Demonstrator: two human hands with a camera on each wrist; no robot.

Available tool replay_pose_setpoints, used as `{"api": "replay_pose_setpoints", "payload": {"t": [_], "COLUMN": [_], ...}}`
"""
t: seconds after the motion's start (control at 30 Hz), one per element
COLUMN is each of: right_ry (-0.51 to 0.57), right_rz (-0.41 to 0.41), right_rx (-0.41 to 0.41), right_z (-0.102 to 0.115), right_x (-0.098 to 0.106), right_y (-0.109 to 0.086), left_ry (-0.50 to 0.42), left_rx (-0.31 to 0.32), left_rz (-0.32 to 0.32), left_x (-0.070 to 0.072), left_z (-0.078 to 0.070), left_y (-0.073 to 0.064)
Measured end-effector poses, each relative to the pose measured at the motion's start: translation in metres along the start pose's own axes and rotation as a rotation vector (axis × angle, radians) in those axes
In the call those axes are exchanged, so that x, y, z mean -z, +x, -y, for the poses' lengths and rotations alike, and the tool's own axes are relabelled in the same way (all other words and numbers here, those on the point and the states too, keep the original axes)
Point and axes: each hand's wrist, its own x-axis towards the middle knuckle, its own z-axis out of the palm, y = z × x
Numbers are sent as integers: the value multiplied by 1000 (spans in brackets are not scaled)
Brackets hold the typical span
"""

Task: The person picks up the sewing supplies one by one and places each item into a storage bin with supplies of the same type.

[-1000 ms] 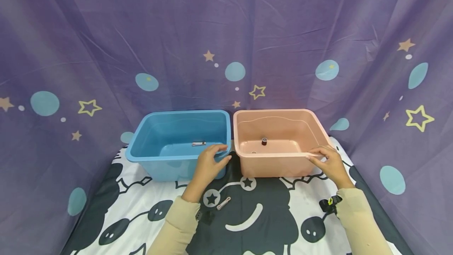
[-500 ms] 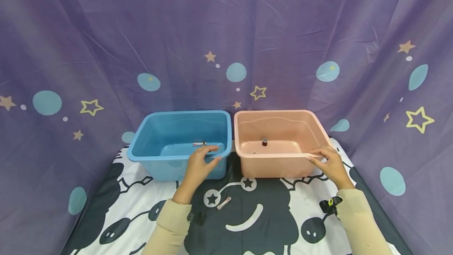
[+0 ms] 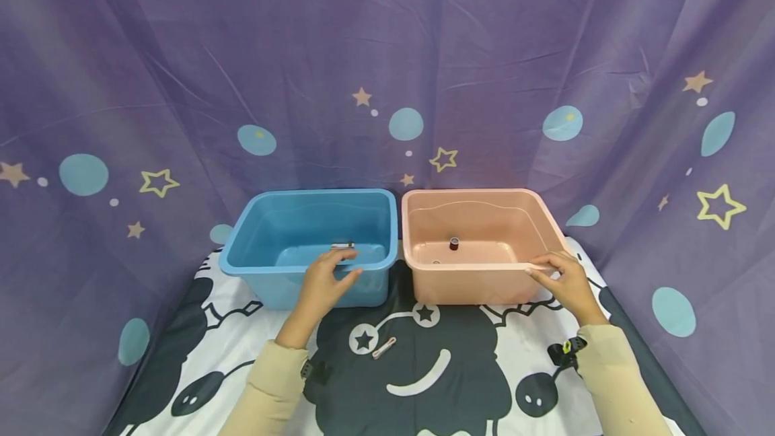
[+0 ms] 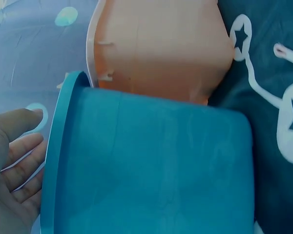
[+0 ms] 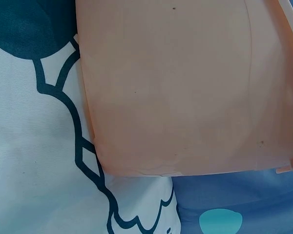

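My left hand is at the front rim of the blue plastic bin, thumb and fingers apart with nothing between them. In the left wrist view the fingers are beside the rim; contact is unclear. Inside this bin lies a small slim silvery object, partly behind my hand. My right hand pinches the front rim of the peach plastic bin near its right corner. That bin holds a small dark cylinder and a tiny round thing, mostly hidden by the rim.
A small slim pinkish-white object lies on the black-and-white patterned cloth in front of the bins. Both bins stand side by side with a narrow gap, against a purple curtain printed with stars.
My left hand has slid left along the front of the blue bin, away from its right corner. The right hand stays on the peach rim. The bins have not visibly moved.
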Motion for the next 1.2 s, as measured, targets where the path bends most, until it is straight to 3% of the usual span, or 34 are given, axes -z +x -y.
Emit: {"api": "replay_pose_setpoints", "payload": {"t": [0.53, 0.87, 1.2], "right_ry": [-12, -1, -1], "right_rz": [2, -4, -12], "right_rx": [2, 14, 21], "right_z": [1, 1, 1], "right_x": [1, 0, 0], "right_y": [-1, -1, -1], "left_ry": [74, 41, 46], "left_rx": [74, 93, 94], "left_rz": [56, 35, 44], "left_x": [23, 42, 44], "left_z": [20, 38, 46], "left_y": [-8, -8, -9]}}
